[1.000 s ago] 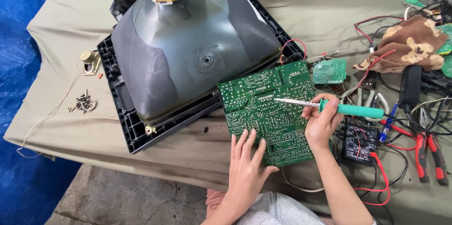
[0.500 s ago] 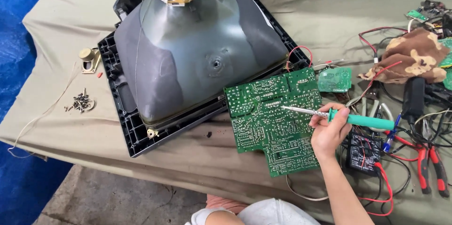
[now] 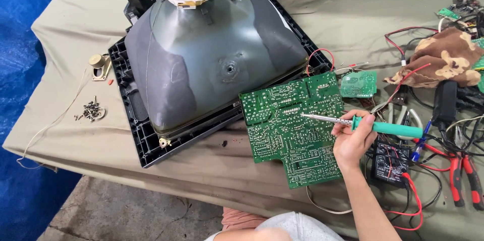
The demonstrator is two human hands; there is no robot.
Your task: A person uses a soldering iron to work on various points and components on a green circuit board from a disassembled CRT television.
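Right hand [image 3: 353, 140] grips soldering iron [image 3: 373, 127] pen-style, tip over circuit board [image 3: 290, 130]; left unseen.

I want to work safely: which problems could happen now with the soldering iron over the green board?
The right hand alone holds the soldering iron; nothing steadies the circuit board, so it may slide. The red wires near the wrist could snag. The board overhangs the table edge and might tip.

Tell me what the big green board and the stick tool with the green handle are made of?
The green board looks like stiff fibreglass or resin, glossy, dotted with small silvery solder spots. The tool in the right hand seems to have a smooth plastic or rubbery handle and a thin shiny metal tip; which one is hard to tell.
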